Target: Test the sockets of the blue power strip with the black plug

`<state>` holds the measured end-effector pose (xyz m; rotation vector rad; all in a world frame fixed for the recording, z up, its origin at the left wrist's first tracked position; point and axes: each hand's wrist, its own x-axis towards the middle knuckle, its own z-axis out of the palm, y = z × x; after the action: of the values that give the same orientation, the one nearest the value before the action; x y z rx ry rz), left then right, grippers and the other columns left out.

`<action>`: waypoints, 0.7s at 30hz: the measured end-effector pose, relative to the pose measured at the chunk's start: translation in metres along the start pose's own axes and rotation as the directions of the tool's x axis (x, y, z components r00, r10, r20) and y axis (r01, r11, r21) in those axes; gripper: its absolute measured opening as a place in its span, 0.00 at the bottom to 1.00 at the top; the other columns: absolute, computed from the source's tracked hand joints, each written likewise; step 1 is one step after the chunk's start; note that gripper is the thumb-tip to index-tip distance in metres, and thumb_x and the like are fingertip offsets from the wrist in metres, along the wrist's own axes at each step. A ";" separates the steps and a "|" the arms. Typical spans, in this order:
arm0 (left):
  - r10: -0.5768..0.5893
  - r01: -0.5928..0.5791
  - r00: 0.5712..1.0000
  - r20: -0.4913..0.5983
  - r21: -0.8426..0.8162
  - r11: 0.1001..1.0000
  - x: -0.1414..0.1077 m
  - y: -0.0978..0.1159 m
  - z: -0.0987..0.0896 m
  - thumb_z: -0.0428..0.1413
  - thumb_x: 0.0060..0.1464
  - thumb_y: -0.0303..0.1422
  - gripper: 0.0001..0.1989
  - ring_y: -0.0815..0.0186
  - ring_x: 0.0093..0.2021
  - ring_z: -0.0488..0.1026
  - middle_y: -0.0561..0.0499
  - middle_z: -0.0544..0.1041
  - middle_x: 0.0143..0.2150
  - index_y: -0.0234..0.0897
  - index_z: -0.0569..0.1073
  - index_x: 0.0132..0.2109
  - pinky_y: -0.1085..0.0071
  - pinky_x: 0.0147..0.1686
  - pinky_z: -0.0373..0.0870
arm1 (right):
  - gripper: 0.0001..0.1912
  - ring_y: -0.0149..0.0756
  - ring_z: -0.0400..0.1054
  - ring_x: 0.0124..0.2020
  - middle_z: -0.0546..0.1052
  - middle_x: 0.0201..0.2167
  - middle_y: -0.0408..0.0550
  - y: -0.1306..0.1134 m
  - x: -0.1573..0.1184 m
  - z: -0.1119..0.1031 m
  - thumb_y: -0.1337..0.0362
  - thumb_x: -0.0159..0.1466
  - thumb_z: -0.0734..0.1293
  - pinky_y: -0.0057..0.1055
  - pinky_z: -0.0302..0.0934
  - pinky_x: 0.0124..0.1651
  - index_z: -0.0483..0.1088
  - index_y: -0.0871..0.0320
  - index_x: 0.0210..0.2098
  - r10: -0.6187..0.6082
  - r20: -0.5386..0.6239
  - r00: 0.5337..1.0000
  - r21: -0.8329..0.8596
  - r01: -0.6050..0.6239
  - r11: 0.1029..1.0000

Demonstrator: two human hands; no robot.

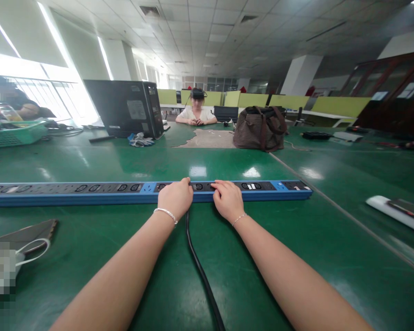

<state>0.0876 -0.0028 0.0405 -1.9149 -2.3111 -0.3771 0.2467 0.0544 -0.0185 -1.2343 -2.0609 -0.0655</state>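
A long blue power strip (103, 199) with black and blue socket sections lies across the green table in front of me. My left hand (175, 196) is closed at its upper face, right of the middle blue socket. From beneath that hand a black power cord (195, 255) runs down toward me; its end is hidden inside my fingers. Just to the right, my right hand (228, 198) grips the strip, fingers bent over the sockets and thumb at the front side. A narrow stretch of sockets shows between the two hands.
Behind the strip stand a black computer case (124, 108), work gloves (140, 139) and a brown bag (260, 128). A person (196, 110) sits across the table, another at far left behind a green basket (15, 133). A white-edged object (398, 214) lies at right.
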 end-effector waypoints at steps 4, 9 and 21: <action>-0.019 0.020 0.999 0.025 -0.042 0.999 0.000 -0.002 0.003 0.41 0.57 0.38 0.19 0.58 0.36 0.76 0.44 0.78 0.35 0.41 0.67 0.51 0.63 0.37 0.69 | 0.16 0.38 0.63 0.50 0.75 0.47 0.44 0.000 0.000 0.000 0.68 0.59 0.58 0.38 0.55 0.53 0.75 0.54 0.41 0.007 0.009 1.000 -0.002 -0.007 1.000; -0.022 0.033 0.998 0.059 -0.184 0.982 0.004 -0.005 0.006 0.43 0.56 0.37 0.16 0.58 0.37 0.76 0.44 0.78 0.37 0.41 0.64 0.50 0.64 0.37 0.69 | 0.15 0.39 0.63 0.50 0.74 0.48 0.43 -0.001 0.000 -0.002 0.66 0.60 0.58 0.39 0.54 0.53 0.74 0.52 0.42 0.018 0.025 1.000 0.000 -0.018 1.000; -0.048 0.055 0.998 0.038 -0.180 0.982 0.002 -0.006 0.004 0.42 0.55 0.37 0.17 0.55 0.37 0.76 0.44 0.78 0.36 0.42 0.64 0.50 0.61 0.37 0.69 | 0.15 0.41 0.62 0.50 0.74 0.48 0.43 -0.001 -0.001 -0.004 0.59 0.60 0.61 0.40 0.53 0.53 0.73 0.52 0.43 -0.001 0.026 1.000 -0.008 0.001 1.000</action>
<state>0.0811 -0.0010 0.0364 -1.9567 -2.4280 -0.5847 0.2485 0.0511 -0.0158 -1.2452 -2.0853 -0.0584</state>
